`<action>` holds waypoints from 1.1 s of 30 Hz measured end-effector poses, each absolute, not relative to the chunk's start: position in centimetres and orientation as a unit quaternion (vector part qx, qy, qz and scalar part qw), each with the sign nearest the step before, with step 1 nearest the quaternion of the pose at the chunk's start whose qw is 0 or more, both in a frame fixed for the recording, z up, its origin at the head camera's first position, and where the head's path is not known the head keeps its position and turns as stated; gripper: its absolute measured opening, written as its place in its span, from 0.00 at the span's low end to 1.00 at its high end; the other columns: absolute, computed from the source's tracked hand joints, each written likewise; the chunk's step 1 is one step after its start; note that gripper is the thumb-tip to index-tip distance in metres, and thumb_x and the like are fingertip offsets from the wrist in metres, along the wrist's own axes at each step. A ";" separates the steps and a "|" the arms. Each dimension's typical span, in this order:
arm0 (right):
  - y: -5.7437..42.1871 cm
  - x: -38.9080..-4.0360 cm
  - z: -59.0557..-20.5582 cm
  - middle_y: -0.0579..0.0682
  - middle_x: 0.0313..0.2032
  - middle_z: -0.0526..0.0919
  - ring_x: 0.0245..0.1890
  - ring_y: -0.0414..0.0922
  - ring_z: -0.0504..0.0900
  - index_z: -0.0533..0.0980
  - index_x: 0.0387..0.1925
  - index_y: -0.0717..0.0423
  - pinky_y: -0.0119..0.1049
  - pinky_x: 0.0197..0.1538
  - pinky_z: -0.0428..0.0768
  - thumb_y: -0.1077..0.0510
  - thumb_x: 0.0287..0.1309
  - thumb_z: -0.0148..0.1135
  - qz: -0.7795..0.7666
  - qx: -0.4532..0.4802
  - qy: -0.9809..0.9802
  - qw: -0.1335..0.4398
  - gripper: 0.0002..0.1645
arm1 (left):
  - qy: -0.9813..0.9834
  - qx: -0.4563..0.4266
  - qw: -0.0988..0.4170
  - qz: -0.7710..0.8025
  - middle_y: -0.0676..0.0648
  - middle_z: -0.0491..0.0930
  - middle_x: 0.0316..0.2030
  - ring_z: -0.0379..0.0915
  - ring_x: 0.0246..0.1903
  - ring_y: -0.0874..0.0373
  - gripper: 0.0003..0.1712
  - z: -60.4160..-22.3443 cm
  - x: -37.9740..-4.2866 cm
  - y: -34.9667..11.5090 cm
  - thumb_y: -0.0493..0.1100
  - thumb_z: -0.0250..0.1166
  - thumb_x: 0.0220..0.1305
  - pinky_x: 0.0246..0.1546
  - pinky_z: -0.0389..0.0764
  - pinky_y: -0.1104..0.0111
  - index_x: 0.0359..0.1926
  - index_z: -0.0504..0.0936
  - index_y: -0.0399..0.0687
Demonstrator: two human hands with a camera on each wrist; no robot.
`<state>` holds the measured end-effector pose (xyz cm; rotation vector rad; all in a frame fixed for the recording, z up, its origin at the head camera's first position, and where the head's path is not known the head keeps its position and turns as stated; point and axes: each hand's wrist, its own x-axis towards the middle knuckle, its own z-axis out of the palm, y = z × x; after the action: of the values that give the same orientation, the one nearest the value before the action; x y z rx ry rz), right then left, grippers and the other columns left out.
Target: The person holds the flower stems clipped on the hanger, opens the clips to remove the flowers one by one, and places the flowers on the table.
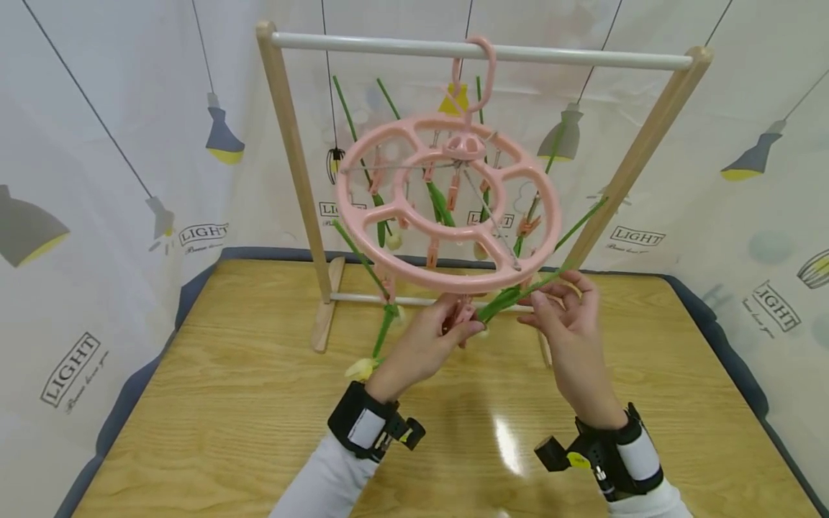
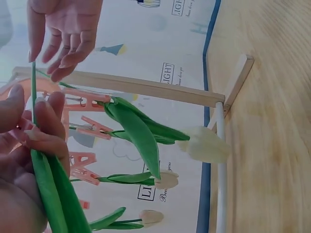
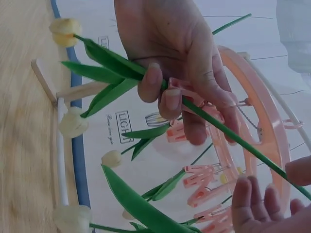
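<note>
My left hand [image 1: 424, 342] pinches a pink clothespin [image 3: 181, 87] below the front of a pink round hanger [image 1: 447, 277]. Between the same fingers runs the stem of a tulip [image 3: 218, 125], with a pale yellow bloom at its far end in the right wrist view. Across from it, my right hand [image 1: 573, 334] pinches the stem near its free end, thumb over it and the other fingers loosely bent. Just above my fingers, another green stem [image 1: 576, 229] slants up to the right. The clothespin's jaws are partly hidden by my left fingers.
The hanger hooks over the white bar [image 1: 388, 47] of a wooden rack [image 1: 291, 144]. Several tulips hang from its other clothespins, blooms down, such as a white one [image 2: 206, 144]. A wooden table [image 1: 227, 403] lies below, with a printed lamp-pattern curtain [image 1: 259, 180] around it.
</note>
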<state>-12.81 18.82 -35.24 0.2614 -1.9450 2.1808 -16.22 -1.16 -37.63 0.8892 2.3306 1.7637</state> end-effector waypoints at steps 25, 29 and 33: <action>16.6 -13.6 -36.3 0.55 0.54 0.69 0.52 0.44 0.80 0.49 0.64 0.50 0.38 0.52 0.85 0.74 0.69 0.47 0.797 0.174 -0.556 0.160 0.31 | 0.763 0.232 0.028 0.602 0.41 0.81 0.44 0.81 0.41 0.49 0.13 -36.7 -15.5 -1.3 0.42 0.49 0.77 0.40 0.82 0.69 0.56 0.72 0.44; 16.5 -13.7 -36.7 0.53 0.53 0.71 0.50 0.43 0.81 0.48 0.66 0.47 0.39 0.49 0.86 0.76 0.68 0.46 0.783 0.196 -0.567 0.163 0.35 | 0.777 0.223 0.011 0.589 0.42 0.79 0.40 0.79 0.35 0.52 0.09 -36.8 -15.5 -1.3 0.43 0.54 0.75 0.35 0.80 0.71 0.48 0.74 0.42; 16.3 -13.8 -36.9 0.50 0.49 0.73 0.48 0.42 0.82 0.47 0.68 0.46 0.38 0.46 0.86 0.75 0.68 0.46 0.769 0.210 -0.578 0.176 0.37 | 0.778 0.218 -0.001 0.589 0.42 0.81 0.41 0.78 0.32 0.54 0.09 -36.8 -15.5 -1.3 0.41 0.57 0.72 0.32 0.79 0.73 0.47 0.75 0.41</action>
<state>-13.82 16.30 -36.94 0.5948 -1.6370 2.1767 -15.48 -1.29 -36.76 0.6862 2.4454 1.8520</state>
